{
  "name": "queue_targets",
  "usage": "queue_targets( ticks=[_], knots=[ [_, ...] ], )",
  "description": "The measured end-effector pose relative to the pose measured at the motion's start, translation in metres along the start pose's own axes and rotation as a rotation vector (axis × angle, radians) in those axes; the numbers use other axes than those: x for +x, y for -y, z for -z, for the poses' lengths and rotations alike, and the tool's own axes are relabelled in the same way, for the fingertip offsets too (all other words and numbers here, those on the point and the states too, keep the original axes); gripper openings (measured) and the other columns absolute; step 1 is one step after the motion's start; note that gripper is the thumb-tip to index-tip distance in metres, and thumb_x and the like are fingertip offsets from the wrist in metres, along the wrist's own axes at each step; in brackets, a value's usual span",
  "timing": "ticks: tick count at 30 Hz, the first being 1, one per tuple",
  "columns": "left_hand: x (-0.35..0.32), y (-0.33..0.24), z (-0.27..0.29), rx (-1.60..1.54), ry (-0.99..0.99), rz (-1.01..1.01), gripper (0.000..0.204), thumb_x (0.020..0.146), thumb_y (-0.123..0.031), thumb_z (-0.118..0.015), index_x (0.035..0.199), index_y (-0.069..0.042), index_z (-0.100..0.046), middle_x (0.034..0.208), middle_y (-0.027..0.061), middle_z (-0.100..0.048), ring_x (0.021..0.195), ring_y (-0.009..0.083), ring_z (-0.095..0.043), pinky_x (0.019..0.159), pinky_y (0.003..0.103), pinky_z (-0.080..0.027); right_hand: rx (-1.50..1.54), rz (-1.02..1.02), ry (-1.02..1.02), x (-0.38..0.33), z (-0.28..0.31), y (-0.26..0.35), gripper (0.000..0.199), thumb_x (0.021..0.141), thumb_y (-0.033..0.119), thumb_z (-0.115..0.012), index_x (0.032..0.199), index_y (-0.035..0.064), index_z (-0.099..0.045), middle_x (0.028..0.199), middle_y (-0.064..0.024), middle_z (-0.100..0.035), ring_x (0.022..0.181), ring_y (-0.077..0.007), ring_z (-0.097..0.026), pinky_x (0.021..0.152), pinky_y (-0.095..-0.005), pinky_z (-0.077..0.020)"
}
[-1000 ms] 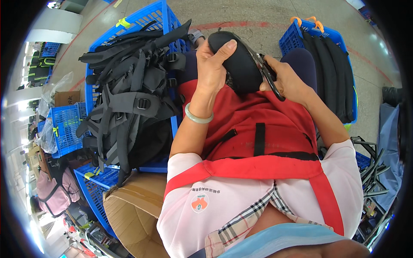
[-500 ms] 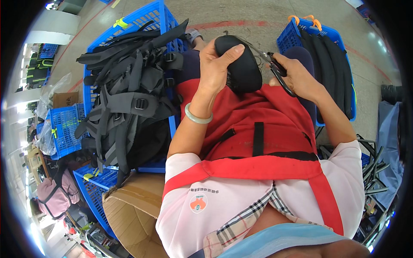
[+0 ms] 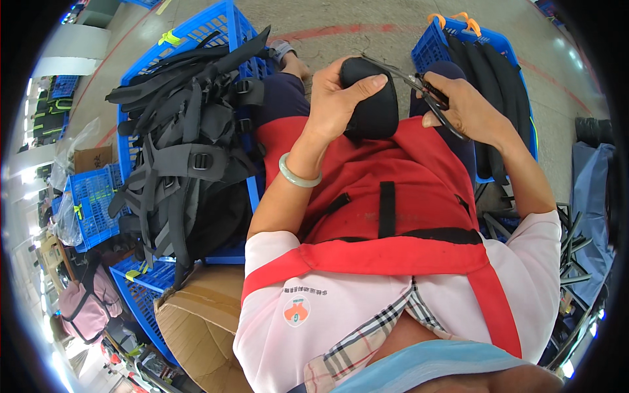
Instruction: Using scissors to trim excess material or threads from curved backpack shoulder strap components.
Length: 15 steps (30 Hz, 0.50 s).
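- Black padded piece, held over the upper edge of the red apron, its long axis running away from the body.
- Left hand grips it, thumb pressed across its face; this hand is nearer.
- Right hand has its fingers closed around the scissors.
- The blades point leftward beside the piece's far right edge; whether they touch it, I cannot tell.
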<state>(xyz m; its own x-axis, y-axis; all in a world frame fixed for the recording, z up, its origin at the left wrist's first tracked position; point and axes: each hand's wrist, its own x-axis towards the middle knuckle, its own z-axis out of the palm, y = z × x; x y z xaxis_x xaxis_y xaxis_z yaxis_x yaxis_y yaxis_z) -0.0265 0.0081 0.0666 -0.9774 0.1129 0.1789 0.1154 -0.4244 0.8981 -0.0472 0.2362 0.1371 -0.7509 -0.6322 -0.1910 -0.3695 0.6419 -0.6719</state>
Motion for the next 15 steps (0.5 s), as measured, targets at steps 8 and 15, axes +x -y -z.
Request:
queue_targets(
  ticks=[8, 15],
  knots=[
    [-0.002, 0.009, -0.004, 0.011, 0.007, 0.046, 0.010, 0.082, -0.007, -0.073, 0.083, -0.002, -0.064, 0.074, -0.0027, -0.062, 0.066, 0.0044, -0.055, 0.060, 0.021, -0.045, -0.035, -0.002, 0.024, -0.007, 0.007, -0.003, 0.051, 0.074, 0.035, -0.078, 0.092, -0.0015, -0.047, 0.065, -0.0138, -0.039, 0.062, -0.0295, -0.036, 0.060, -0.0380, -0.0375],
    [0.000, 0.013, 0.001, 0.040, 0.061, 0.060, 0.010, 0.082, -0.008, -0.073, 0.084, -0.001, -0.066, 0.074, -0.0025, -0.063, 0.067, 0.0048, -0.056, 0.061, 0.020, -0.045, 0.074, -0.010, 0.054, -0.006, 0.007, -0.011, 0.049, 0.076, 0.035, -0.077, 0.084, -0.0026, -0.046, 0.065, -0.0076, -0.034, 0.063, -0.0186, -0.035, 0.058, -0.0346, -0.0351]
  ],
)
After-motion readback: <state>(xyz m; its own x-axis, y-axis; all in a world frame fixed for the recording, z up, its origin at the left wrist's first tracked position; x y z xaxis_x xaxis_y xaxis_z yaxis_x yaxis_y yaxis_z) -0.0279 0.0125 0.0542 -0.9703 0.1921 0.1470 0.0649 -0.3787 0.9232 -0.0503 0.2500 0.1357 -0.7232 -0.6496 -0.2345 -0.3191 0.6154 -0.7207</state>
